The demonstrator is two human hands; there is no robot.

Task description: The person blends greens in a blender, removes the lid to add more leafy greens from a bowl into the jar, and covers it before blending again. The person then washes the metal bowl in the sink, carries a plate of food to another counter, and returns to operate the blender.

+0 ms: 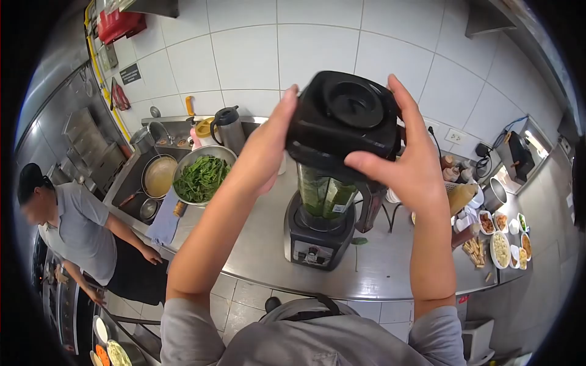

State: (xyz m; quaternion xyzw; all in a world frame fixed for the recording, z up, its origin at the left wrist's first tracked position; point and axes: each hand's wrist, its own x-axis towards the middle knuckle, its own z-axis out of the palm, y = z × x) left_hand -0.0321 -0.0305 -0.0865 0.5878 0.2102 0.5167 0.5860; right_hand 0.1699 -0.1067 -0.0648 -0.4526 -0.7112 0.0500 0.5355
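Note:
A blender stands in front of me, its dark base (316,247) on the steel counter. Leafy green pieces show inside its clear jar (321,194). A square black blender lid (342,119) covers the top of the jar; whether it is pressed fully down I cannot tell. My left hand (268,143) holds the lid's left side, with the fingers partly hidden behind it. On the other side my right hand (415,168) grips it, thumb across the front edge and fingers along the right side. The jar's dark handle (370,207) points right, below my right hand.
A metal bowl of green leaves (204,178) sits left, near a thermos jug (229,127) and a sink holding a pan (160,175). Small food dishes (500,250) and bottles stand right. A co-worker (91,226) is at far left.

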